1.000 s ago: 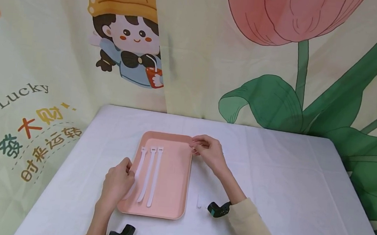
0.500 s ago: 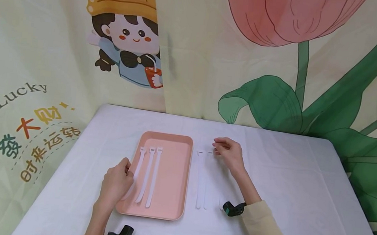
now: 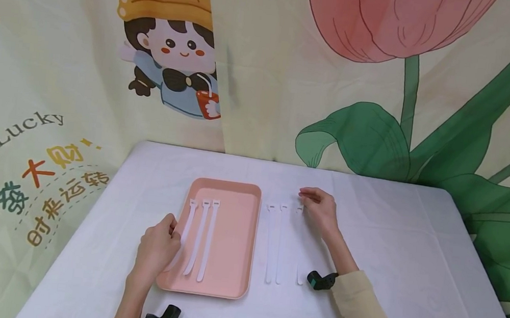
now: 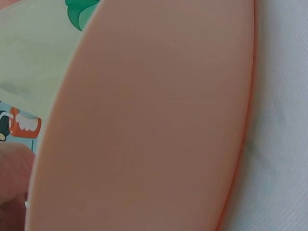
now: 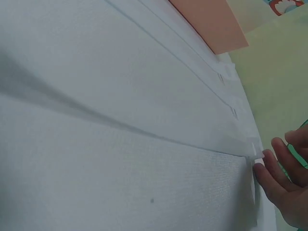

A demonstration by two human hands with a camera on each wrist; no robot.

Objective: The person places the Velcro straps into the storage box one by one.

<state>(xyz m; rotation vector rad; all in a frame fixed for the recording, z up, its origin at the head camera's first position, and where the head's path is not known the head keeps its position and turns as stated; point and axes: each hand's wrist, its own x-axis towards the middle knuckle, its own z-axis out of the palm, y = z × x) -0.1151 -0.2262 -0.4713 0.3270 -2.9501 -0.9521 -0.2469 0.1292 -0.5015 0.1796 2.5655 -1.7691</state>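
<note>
My left hand (image 3: 160, 242) grips the left rim of a pink rectangular tray (image 3: 233, 239); the left wrist view shows the tray wall (image 4: 144, 115) close up, with fingers (image 4: 14, 173) partly hidden behind its edge. Three white cable ties (image 3: 204, 246) with slotted heads lie side by side in the tray. My right hand (image 3: 321, 211) is over the table to the right of the tray. Its fingertips pinch the head of a white cable tie (image 5: 254, 147), whose tail shows near the wrist camera. Two more white cable ties (image 3: 275, 243) lie between the tray and that one.
A white cloth covers the table (image 3: 389, 254). Its far edge runs along a printed backdrop (image 3: 261, 93) with a cartoon figure and a large tulip. Black wrist cameras (image 3: 320, 280) are worn on both wrists.
My right hand has moved right from the tray's far right corner, past two cable ties, to the rightmost one. These ties have come into view. The left hand has stayed at the tray's rim.
</note>
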